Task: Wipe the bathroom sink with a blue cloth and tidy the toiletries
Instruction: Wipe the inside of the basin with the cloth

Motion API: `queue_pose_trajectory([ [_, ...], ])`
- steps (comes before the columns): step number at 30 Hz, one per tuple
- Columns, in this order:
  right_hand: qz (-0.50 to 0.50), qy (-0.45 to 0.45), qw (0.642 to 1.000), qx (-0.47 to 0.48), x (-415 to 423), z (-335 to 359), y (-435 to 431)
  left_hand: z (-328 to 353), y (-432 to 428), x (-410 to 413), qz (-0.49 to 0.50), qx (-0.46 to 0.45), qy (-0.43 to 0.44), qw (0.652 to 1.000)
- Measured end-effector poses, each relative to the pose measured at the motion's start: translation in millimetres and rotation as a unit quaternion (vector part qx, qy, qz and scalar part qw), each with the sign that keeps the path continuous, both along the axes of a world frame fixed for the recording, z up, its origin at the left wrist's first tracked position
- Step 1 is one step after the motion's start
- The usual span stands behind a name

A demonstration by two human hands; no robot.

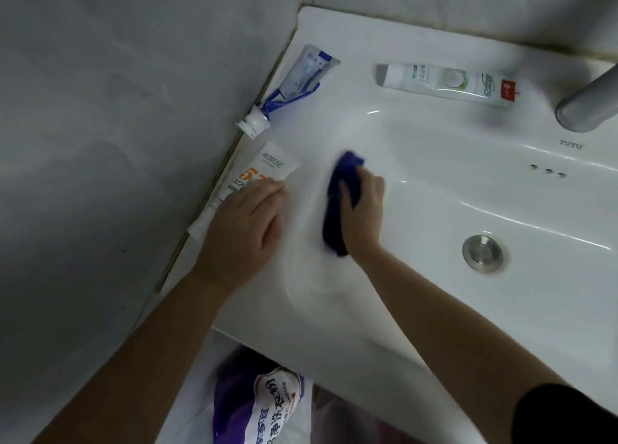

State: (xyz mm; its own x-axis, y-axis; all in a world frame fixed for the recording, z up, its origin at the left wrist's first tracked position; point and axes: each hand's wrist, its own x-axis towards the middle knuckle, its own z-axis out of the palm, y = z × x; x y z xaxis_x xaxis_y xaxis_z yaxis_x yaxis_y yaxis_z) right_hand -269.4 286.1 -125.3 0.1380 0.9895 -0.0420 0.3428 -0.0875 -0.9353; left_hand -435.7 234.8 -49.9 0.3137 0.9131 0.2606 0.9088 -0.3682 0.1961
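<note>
My right hand [363, 206] presses a dark blue cloth [337, 209] against the left slope of the white sink [434, 183]. My left hand [247, 223] lies flat on the sink's left ledge, its fingers over the lower part of a white tube with orange print [267, 169]. A crumpled blue-and-white tube [297, 79] with its cap open lies further back on the ledge by the wall. A white-and-green tube [448, 82] lies across the back ledge.
The metal drain [483, 251] sits at the basin's bottom. A grey tap spout [588, 102] juts in from the right. Grey tiled walls close off the left and back. Below the sink's front edge lies a purple-and-white detergent bag [264, 407].
</note>
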Motion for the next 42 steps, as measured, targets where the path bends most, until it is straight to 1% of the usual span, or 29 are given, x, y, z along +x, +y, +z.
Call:
queue_pose_trajectory([
  [1, -0.046, 0.026, 0.999, -0.011, -4, 7, 12, -1, -1, -5, -0.009, 0.004, 0.004, 1.0],
  [2, -0.048, 0.04, 0.998, -0.008, -9, 10, 13, -2, -1, -10, -0.016, 0.005, 0.007, 1.0],
  [3, -0.013, 0.042, 0.999, 0.012, -13, 14, 2, -1, -2, -14, -0.018, 0.004, 0.008, 1.0],
  [4, 0.05, 0.038, 0.997, 0.046, -17, 17, -19, -1, -3, -17, -0.015, 0.0, 0.006, 1.0],
  [5, 0.132, 0.028, 0.987, 0.088, -19, 21, -43, 0, -4, -19, -0.008, -0.005, 0.001, 1.0],
  [6, 0.212, 0.02, 0.969, 0.125, -18, 22, -62, 1, -4, -20, 0.003, -0.011, -0.005, 1.0],
  [7, 0.27, 0.012, 0.95, 0.155, -15, 20, -73, 2, -5, -21, 0.016, -0.015, -0.014, 1.0],
  [9, 0.313, -0.019, 0.93, 0.19, -11, 15, -66, 5, -9, -19, 0.038, -0.014, -0.036, 0.999],
  [10, 0.312, -0.036, 0.93, 0.192, -11, 15, -60, 7, -11, -18, 0.043, -0.014, -0.045, 0.998],
  [12, 0.323, -0.025, 0.937, 0.134, -8, 23, -60, 13, -20, -13, 0.052, -0.015, -0.055, 0.997],
  [13, 0.357, -0.007, 0.929, 0.093, -2, 28, -66, 16, -26, -11, 0.06, -0.014, -0.064, 0.996],
  [14, 0.401, -0.003, 0.914, 0.055, 10, 31, -73, 19, -34, -8, 0.069, -0.012, -0.078, 0.994],
  [15, 0.442, -0.023, 0.897, 0.015, 28, 33, -80, 22, -43, -4, 0.079, -0.012, -0.095, 0.992],
  [16, 0.469, -0.048, 0.882, -0.03, 49, 35, -85, 24, -53, -1, 0.093, -0.015, -0.113, 0.989],
  [17, 0.476, -0.069, 0.874, -0.072, 68, 39, -90, 25, -64, 1, 0.11, -0.02, -0.13, 0.985],
  [18, 0.466, -0.087, 0.875, -0.103, 82, 43, -93, 24, -75, 3, 0.13, -0.027, -0.145, 0.98],
  [20, 0.446, -0.104, 0.879, -0.13, 83, 50, -94, 19, -98, 6, 0.176, -0.042, -0.168, 0.969],
  [22, 0.439, -0.119, 0.883, -0.118, 48, 53, -89, 12, -114, 10, 0.209, -0.06, -0.175, 0.96],
  [24, 0.407, -0.109, 0.898, -0.127, 12, 61, -83, 7, -119, 15, 0.22, -0.074, -0.168, 0.958],
  [25, 0.399, -0.111, 0.901, -0.129, 8, 62, -83, 7, -119, 18, 0.217, -0.073, -0.162, 0.96],
  [28, 0.434, -0.15, 0.881, -0.11, 48, 60, -96, 10, -101, 26, 0.184, -0.054, -0.141, 0.971],
  [30, 0.423, -0.132, 0.887, -0.129, 80, 55, -104, 11, -78, 31, 0.153, -0.045, -0.129, 0.979],
  [32, 0.401, -0.118, 0.902, -0.11, 84, 38, -97, 9, -49, 35, 0.117, -0.042, -0.12, 0.985],
  [34, 0.386, -0.137, 0.91, -0.061, 62, 17, -78, 4, -17, 37, 0.09, -0.031, -0.114, 0.989],
  [35, 0.367, -0.158, 0.917, 0.0, 47, 5, -69, 1, -1, 36, 0.083, -0.025, -0.109, 0.99],
  [37, 0.301, -0.176, 0.934, 0.082, 26, -13, -51, -5, 29, 36, 0.073, -0.023, -0.095, 0.992],
  [39, 0.207, -0.164, 0.958, 0.115, 23, -25, -25, -12, 48, 39, 0.058, -0.028, -0.072, 0.995],
  [41, 0.047, -0.124, 0.99, 0.055, 32, -30, 18, -17, 54, 41, 0.043, -0.022, -0.047, 0.998],
  [42, -0.027, -0.101, 0.994, 0.02, 37, -30, 39, -17, 54, 41, 0.038, -0.024, -0.046, 0.998],
])
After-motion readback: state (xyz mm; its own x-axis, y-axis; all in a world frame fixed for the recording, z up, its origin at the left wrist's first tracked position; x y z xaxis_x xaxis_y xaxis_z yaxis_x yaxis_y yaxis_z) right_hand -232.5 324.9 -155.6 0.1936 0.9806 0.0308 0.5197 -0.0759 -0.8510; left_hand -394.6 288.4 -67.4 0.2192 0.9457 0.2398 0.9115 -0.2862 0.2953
